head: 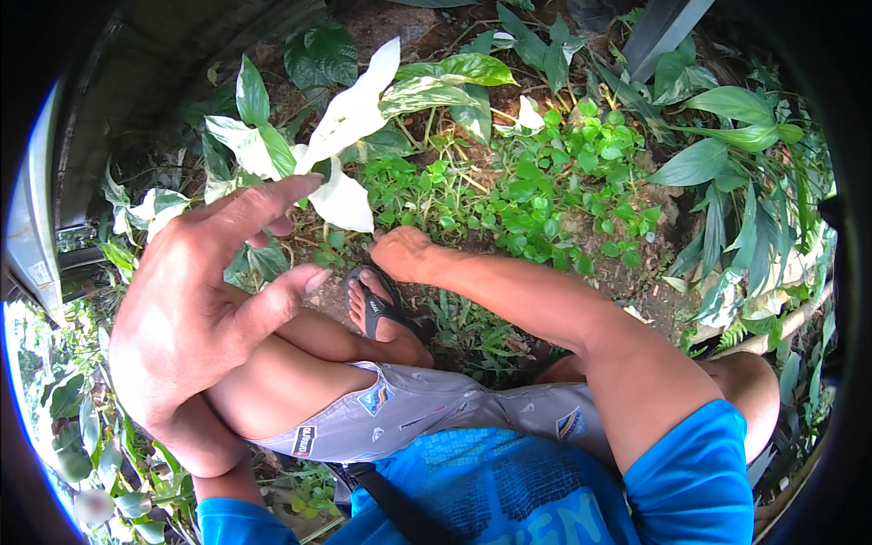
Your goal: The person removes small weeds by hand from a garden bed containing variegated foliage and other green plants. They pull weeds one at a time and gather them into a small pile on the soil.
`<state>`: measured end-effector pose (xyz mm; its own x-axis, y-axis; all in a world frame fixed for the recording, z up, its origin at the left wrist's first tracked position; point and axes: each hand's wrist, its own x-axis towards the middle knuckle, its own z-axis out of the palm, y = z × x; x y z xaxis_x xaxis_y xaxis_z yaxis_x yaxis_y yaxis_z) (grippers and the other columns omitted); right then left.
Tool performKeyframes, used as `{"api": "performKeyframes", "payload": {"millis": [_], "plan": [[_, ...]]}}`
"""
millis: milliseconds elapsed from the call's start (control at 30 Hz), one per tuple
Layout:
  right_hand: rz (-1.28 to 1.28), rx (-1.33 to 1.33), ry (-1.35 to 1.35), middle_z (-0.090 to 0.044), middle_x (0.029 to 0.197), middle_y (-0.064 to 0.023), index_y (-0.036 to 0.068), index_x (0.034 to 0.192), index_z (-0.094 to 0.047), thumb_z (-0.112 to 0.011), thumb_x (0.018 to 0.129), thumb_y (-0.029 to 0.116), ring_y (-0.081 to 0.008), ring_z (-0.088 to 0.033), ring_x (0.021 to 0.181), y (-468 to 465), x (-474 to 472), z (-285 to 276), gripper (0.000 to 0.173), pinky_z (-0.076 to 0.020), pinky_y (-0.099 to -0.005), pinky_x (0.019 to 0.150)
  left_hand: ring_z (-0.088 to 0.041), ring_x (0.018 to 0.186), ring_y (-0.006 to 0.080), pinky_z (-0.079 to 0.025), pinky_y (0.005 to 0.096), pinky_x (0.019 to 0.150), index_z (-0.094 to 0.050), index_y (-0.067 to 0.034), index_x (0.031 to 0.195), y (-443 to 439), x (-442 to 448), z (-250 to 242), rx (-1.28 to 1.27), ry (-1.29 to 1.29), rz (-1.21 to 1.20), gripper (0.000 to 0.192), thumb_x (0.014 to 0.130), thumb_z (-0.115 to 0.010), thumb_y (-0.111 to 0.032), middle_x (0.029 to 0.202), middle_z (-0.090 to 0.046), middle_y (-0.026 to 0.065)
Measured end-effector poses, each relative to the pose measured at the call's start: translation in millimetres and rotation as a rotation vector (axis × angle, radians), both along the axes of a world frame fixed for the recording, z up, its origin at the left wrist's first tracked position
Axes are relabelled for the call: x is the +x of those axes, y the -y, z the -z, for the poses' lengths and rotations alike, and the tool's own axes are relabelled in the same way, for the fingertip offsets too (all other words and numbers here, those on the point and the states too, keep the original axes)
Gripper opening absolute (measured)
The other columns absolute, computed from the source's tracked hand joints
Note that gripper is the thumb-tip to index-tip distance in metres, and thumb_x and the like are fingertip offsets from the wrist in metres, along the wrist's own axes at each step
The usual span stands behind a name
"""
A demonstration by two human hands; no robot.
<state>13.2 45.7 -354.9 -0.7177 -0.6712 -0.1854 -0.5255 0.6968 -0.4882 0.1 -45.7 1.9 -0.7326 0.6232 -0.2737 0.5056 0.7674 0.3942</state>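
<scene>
My left hand (197,293) is raised at the left, thumb and fingers apart with a gap between them. Its index fingertip is close to a white-variegated pothos leaf (351,112); whether they touch I cannot tell. My right hand (402,253) reaches low to the ground near my sandalled foot, its fingers curled at the tip of another white leaf (340,197). The fingertips are mostly hidden, so a hold on anything cannot be made out. Small round-leaved green weeds (538,191) grow beyond my right forearm.
A grey metal post (657,41) rises at the upper right. More variegated plants (736,129) stand on the right, beside a pale pole (804,317) lying along the ground. A dark wall (150,75) borders the left. My foot in a black flip-flop (378,306) rests on soil.
</scene>
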Motion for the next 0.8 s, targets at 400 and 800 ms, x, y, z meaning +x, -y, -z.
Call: {"api": "performKeyframes", "payload": {"millis": [400,800], "plan": [[0.392,-0.322,0.266,-0.073,0.102,-0.024,-0.001,0.112,-0.066,-0.062,0.09,0.015,-0.0394,-0.072,0.098,56,3,36,0.027,-0.0582,-0.0496,0.083,-0.066,0.093,0.0276,-0.053,0.0416,0.091,-0.061,0.002,0.137,2,0,-1,-0.038,0.032,-0.013,0.062,0.083,-0.077,-0.027,0.107,-0.071,0.0204],[-0.337,0.384,0.666,-0.072,0.08,-0.0166,-0.003,0.087,-0.071,-0.061,0.083,0.001,-0.0244,-0.07,0.065,-58,19,-3,0.012,-0.0574,-0.0371,0.056,-0.067,0.095,0.029,-0.053,0.0419,0.09,-0.061,0.002,0.137,23,1,-2,0.032,0.009,0.011,0.063,0.084,-0.077,-0.027,0.104,-0.071,0.0205]]}}
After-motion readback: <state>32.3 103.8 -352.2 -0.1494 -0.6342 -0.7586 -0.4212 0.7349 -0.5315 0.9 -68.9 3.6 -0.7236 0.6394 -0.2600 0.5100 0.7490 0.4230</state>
